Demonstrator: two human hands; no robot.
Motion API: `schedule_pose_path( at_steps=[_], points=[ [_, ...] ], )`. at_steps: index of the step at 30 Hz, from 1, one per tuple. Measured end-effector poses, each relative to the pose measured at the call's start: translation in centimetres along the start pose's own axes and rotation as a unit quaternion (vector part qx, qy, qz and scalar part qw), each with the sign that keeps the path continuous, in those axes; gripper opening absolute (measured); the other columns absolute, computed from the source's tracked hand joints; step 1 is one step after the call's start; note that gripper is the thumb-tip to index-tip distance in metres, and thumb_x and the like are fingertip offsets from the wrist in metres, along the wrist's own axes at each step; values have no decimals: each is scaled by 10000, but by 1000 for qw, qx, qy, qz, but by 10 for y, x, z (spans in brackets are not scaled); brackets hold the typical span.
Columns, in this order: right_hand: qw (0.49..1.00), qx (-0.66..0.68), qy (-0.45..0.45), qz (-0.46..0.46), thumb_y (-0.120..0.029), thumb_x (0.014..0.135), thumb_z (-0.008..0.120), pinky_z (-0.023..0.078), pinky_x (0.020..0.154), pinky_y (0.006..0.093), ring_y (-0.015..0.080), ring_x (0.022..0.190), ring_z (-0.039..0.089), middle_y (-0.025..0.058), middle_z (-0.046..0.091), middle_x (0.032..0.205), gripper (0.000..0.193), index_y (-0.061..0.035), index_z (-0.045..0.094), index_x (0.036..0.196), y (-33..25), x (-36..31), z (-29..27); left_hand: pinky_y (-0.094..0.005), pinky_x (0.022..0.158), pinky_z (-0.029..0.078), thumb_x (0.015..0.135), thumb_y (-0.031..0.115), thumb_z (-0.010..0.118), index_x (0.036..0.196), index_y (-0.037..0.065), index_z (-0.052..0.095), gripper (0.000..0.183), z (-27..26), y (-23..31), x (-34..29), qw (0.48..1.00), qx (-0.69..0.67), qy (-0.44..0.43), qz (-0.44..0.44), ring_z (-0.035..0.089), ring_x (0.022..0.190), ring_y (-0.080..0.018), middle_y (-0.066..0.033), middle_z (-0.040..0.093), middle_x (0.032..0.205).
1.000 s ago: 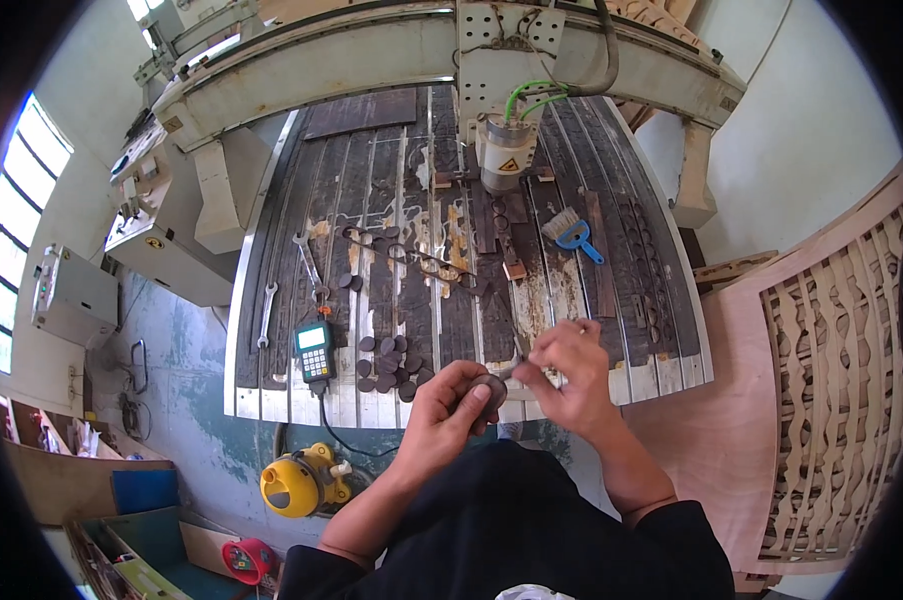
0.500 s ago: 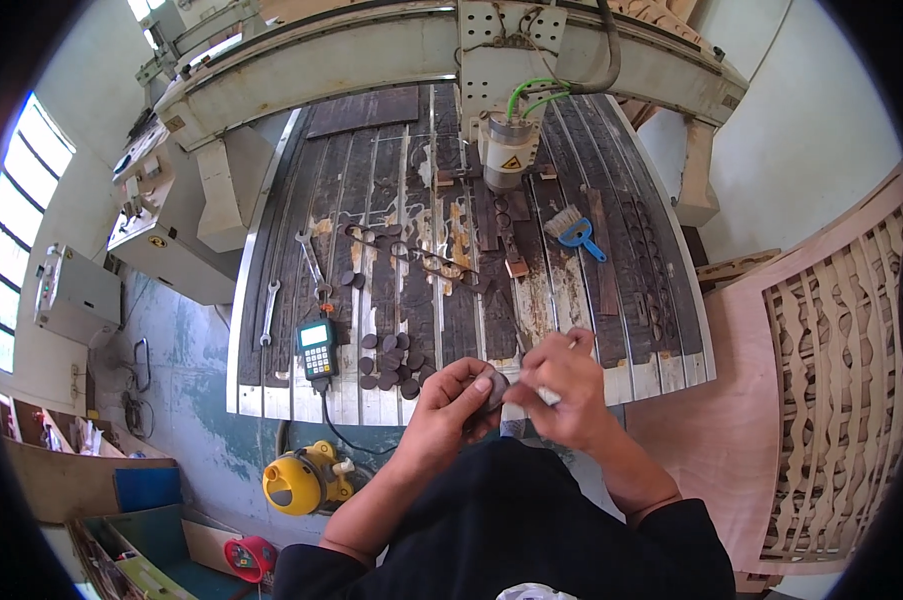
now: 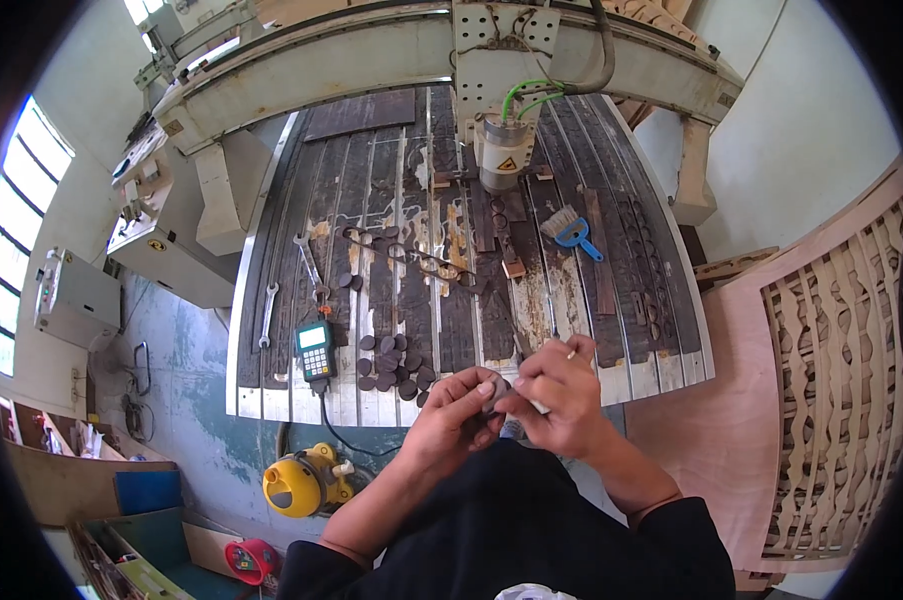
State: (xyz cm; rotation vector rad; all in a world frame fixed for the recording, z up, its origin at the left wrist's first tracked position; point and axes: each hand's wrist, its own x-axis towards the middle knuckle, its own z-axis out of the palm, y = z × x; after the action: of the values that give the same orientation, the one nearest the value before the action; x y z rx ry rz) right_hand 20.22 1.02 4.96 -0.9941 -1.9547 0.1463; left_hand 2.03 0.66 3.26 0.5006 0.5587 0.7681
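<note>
Disc [image 3: 498, 391] between the hands [image 3: 452, 413]

Your left hand [image 3: 459, 412] and right hand [image 3: 556, 400] sit nearly together by front edge of slotted bed [image 3: 661, 378], so barely any gap between them. Off to your left, loose dark discs [image 3: 388, 364] block way, then controller [image 3: 314, 350] with cable [image 3: 330, 424] drooping over edge. Right of your right hand, bare bed strip, decent room. Farther in, brush [image 3: 576, 235] and spindle [image 3: 502, 160] under gantry [image 3: 341, 65] obstruct you.
</note>
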Motion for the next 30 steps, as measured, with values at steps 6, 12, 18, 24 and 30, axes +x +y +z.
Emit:
schedule_pose_path(
  at_steps=[6,12,18,24,30],
  points=[
    [1000,5,-11,-5,-169,669,794,286,733,397,189,676,531,-10,536,753,272,-132,527,706,-10,-3,-1,-198,416,329,971,208,510,982,33,534,177,4,-1,1,1000,-4,24,-1,474,494,-82,-53,568,689],
    [1000,-21,8,-5,-148,682,792,285,731,388,199,666,540,-1,551,737,268,-124,527,706,8,-4,0,-215,438,350,956,214,528,975,43,526,171,5,2,-4,999,-7,37,-9,484,509,-106,-64,581,714],
    [977,-13,81,197,-134,751,770,363,685,339,207,636,558,43,579,670,239,-57,545,729,29,-15,-5,-277,622,434,950,179,536,981,74,546,110,-3,-1,7,997,-46,37,51,555,732,-136,-55,606,855],
    [933,128,47,334,-186,860,699,424,567,253,110,618,542,56,587,662,238,-6,563,785,25,-28,2,-303,773,515,934,84,553,1020,41,540,97,-12,5,10,994,-96,35,37,632,831,-170,-66,604,899],
    [929,151,52,335,-153,870,679,424,579,242,83,612,522,35,582,658,205,1,565,796,23,-30,6,-332,840,537,879,16,586,1064,35,546,190,2,13,8,994,-74,70,49,648,884,-229,-87,629,915]
  ],
)
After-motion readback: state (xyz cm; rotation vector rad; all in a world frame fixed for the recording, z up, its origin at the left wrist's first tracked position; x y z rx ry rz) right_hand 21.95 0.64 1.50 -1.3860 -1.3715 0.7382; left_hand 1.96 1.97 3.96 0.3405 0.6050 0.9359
